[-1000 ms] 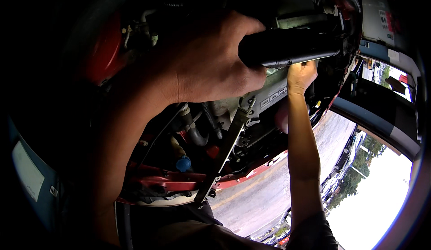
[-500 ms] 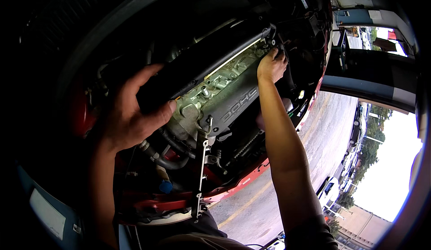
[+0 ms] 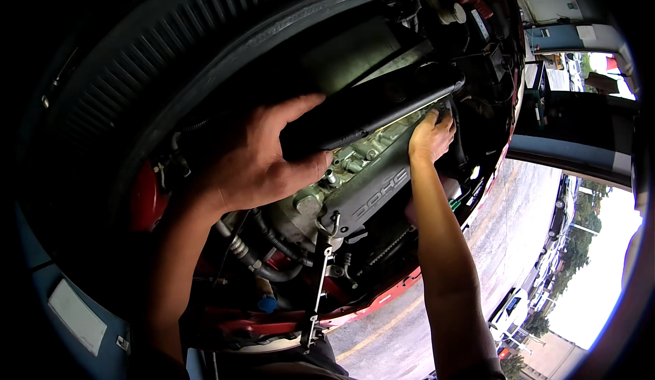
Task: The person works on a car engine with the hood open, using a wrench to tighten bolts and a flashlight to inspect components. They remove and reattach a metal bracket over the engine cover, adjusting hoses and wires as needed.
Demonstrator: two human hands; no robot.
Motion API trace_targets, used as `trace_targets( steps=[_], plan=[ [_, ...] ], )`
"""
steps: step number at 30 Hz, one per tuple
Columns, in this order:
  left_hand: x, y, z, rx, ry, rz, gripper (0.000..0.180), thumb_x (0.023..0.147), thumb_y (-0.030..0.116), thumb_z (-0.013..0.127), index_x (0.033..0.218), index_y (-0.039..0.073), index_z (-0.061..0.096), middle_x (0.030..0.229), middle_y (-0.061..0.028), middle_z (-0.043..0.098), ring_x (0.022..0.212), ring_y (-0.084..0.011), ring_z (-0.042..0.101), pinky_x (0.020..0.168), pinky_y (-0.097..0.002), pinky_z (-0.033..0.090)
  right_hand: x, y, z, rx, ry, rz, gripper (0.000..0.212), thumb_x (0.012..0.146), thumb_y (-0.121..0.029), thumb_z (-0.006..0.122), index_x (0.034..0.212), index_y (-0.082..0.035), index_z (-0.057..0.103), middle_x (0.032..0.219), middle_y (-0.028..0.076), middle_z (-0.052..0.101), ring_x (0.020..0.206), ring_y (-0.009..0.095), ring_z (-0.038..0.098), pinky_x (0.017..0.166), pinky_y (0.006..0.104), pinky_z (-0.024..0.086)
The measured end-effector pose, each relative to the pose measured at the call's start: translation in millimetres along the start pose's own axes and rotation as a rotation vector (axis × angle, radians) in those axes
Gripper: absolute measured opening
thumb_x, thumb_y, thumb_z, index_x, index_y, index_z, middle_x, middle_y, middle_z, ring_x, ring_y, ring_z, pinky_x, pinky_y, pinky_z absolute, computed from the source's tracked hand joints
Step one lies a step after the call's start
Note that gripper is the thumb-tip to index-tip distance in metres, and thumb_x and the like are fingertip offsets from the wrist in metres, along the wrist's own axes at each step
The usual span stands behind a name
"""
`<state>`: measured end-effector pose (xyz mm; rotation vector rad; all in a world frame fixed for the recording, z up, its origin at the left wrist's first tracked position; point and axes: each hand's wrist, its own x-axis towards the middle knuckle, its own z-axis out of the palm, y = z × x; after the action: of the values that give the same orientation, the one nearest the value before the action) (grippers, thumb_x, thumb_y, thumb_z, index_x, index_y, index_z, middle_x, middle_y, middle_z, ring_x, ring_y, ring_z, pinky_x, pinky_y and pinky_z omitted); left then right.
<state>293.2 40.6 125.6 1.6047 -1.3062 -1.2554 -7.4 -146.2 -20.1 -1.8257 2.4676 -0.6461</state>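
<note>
A long black plastic engine cover (image 3: 382, 104) lies slantwise above the engine, lifted off along its near edge. My left hand (image 3: 266, 158) is clamped round its left end, thumb underneath and fingers over the top. At the right end of the engine, my right hand (image 3: 433, 134) has its fingers curled just below the cover's far corner; what they grip is hidden. Between the cover and a grey lettered valve cover (image 3: 382, 192) shows the bare metal engine top (image 3: 351, 158), with a short metal pipe stub (image 3: 331, 177) standing up near my left thumb.
A metal bracket strip (image 3: 319, 288) runs from the engine toward the red front edge of the car body. Black hoses (image 3: 276, 243) and a blue cap (image 3: 267, 303) sit at lower left. A ribbed cowl panel (image 3: 177, 52) arches behind. Paved ground (image 3: 379, 325) shows beyond.
My left hand and the engine cover have shifted right and away from me over the engine. The right hand keeps its place at the engine's right end. The whole view has also shifted.
</note>
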Motion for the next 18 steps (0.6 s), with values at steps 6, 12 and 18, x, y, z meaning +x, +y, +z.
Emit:
trace_targets(
  steps=[6, 12, 18],
  plan=[
    [13, -5, 8, 0.119, 0.058, 0.114, 0.069, 0.082, 0.029, 0.079, 0.134, -0.009, 0.056, 0.122, -0.0273, 0.067, 0.113, -0.0343, 0.067, 0.099, -0.0392, 0.05, 1, 0, -1, -0.002, -0.007, -0.022, 0.061, 0.097, -0.045, 0.046, 0.144, -0.007, 0.05, 0.147, 0.02, 0.049, 0.135, 0.038, 0.046, 0.109, 0.0521, 0.038],
    [29, 22, 14, 0.12, 0.139, 0.009, 0.067, 0.08, 0.031, 0.079, 0.133, -0.006, 0.059, 0.113, -0.0259, 0.07, 0.102, -0.0326, 0.07, 0.092, -0.0382, 0.053, 6, 4, 2, -0.012, 0.006, -0.019, 0.058, 0.097, -0.043, 0.047, 0.144, -0.008, 0.051, 0.146, 0.019, 0.05, 0.133, 0.038, 0.047, 0.109, 0.0513, 0.038],
    [62, 31, 25, 0.219, 0.175, 0.243, 0.06, 0.079, 0.029, 0.076, 0.126, -0.006, 0.063, 0.095, -0.0245, 0.073, 0.085, -0.0337, 0.072, 0.084, -0.0386, 0.056, 7, 6, 2, 0.001, 0.003, -0.008, 0.058, 0.097, -0.042, 0.049, 0.145, -0.011, 0.048, 0.15, 0.015, 0.047, 0.138, 0.035, 0.043, 0.113, 0.0496, 0.034]
  ],
)
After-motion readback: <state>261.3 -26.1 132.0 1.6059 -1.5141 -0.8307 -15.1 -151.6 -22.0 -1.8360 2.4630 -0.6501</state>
